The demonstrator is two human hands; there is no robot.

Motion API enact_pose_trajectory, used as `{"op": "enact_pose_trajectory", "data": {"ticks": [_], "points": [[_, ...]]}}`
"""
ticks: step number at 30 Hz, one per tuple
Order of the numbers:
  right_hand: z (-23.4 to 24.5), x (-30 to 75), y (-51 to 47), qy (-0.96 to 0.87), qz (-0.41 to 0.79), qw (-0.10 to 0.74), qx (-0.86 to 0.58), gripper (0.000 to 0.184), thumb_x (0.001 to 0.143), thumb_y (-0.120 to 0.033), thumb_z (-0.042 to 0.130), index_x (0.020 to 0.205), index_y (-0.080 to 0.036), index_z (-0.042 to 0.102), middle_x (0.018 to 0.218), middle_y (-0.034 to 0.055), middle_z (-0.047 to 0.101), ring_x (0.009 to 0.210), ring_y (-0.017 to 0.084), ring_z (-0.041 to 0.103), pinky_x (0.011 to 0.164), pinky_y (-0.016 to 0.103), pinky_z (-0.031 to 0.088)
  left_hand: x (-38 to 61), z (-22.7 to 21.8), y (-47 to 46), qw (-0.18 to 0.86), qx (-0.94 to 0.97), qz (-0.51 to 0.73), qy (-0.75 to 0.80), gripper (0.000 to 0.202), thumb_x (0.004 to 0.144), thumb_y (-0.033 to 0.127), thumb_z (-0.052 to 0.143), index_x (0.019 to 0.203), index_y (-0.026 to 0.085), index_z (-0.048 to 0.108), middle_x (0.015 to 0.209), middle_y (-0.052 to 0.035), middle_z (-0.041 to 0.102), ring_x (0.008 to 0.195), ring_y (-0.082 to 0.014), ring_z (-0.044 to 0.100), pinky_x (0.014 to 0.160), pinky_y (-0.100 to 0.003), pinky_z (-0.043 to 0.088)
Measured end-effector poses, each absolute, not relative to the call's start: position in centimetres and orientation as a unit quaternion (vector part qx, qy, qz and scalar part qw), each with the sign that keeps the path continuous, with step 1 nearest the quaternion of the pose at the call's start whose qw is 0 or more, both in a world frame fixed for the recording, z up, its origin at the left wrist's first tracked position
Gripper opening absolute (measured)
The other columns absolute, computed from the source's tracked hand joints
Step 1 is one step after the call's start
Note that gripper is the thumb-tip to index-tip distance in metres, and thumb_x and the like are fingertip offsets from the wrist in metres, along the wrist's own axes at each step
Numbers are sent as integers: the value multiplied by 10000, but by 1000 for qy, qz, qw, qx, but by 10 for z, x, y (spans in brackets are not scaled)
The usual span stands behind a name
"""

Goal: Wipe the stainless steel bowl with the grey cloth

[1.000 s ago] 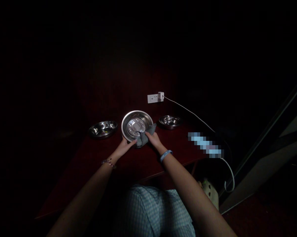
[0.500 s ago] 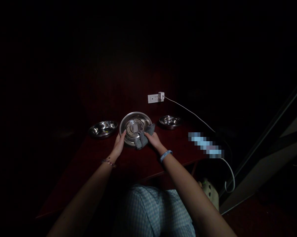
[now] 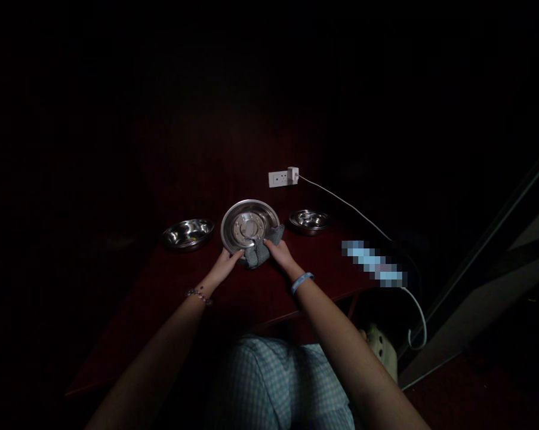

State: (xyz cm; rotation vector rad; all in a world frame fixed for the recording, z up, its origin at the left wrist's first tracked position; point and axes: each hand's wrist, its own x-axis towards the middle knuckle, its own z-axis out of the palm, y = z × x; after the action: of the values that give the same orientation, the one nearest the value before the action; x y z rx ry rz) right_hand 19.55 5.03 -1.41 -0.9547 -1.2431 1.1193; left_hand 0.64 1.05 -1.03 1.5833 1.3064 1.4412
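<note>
From the head camera, a steel bowl (image 3: 249,224) sits just below the middle of the frame, held up between both hands with its inside facing the camera. It looks tilted, though I cannot tell whether its far edge touches the table (image 3: 162,316). A gray cloth (image 3: 257,254) is bunched over the near rim.

The right hand (image 3: 280,252) pinches the cloth against the rim in a narrow grip, with the cloth folded around the edge. The left hand (image 3: 224,267) comes in from the lower left, its fingers (image 3: 234,257) lying flat along the outside of the rim and their tips just beside the cloth. This hold is narrow too, more a cradle than a clamp. A beaded bracelet (image 3: 199,294) circles the left wrist and a blue wristband (image 3: 302,283) the right.

Two more steel bowls rest on the table, the left bowl (image 3: 187,234) just left of the held one and the right bowl (image 3: 309,221) just right of it (both shiny, the left one with a small yellowish speck inside). Above them, a wall socket (image 3: 278,178) holds a white plug (image 3: 292,175), and its cable (image 3: 345,209) runs toward the lower right, past a pixelated object (image 3: 374,264). Checked clothing (image 3: 273,382) fills the bottom of the frame.
</note>
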Motion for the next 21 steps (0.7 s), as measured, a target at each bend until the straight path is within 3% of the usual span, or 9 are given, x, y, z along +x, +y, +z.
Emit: {"op": "enact_pose_trajectory", "data": {"ticks": [6, 12, 19, 21], "points": [[-13, 196, 49, -527, 472, 585, -397, 246, 790, -315, 676, 928, -115, 716, 995, 113, 771, 934, 234, 720, 913, 365, 550, 6, 2, 1, 284, 572, 587, 497, 482, 924, 371, 505, 1348, 148, 557, 1426, -131, 601, 1439, -273, 436, 1215, -416, 298], [-12, 195, 47, -527, 474, 581, -400, 241, 782, -331, 702, 908, -126, 717, 989, 105, 775, 949, 242, 720, 912, 366, 557, 5, 9, -8, 264, 566, 606, 492, 576, 953, 546, 469, 1387, 171, 523, 1451, -120, 585, 1445, -269, 434, 1205, -370, 325], [-12, 197, 49, -518, 466, 582, -419, 226, 793, -318, 701, 908, -125, 722, 983, 109, 777, 960, 240, 724, 915, 357, 560, 7, -2, -1, 276, 618, 576, 458, 804, 877, 479, 641, 1529, 203, 261, 1565, -136, 435, 1480, -227, 371, 1227, -366, 260], [-12, 197, 50, -519, 470, 583, -412, 236, 799, -328, 699, 918, -126, 722, 988, 109, 778, 970, 236, 726, 912, 345, 561, 7, -8, 2, 288, 629, 557, 460, 794, 842, 453, 679, 1501, 189, 323, 1556, -140, 446, 1486, -238, 357, 1236, -380, 233]]}}
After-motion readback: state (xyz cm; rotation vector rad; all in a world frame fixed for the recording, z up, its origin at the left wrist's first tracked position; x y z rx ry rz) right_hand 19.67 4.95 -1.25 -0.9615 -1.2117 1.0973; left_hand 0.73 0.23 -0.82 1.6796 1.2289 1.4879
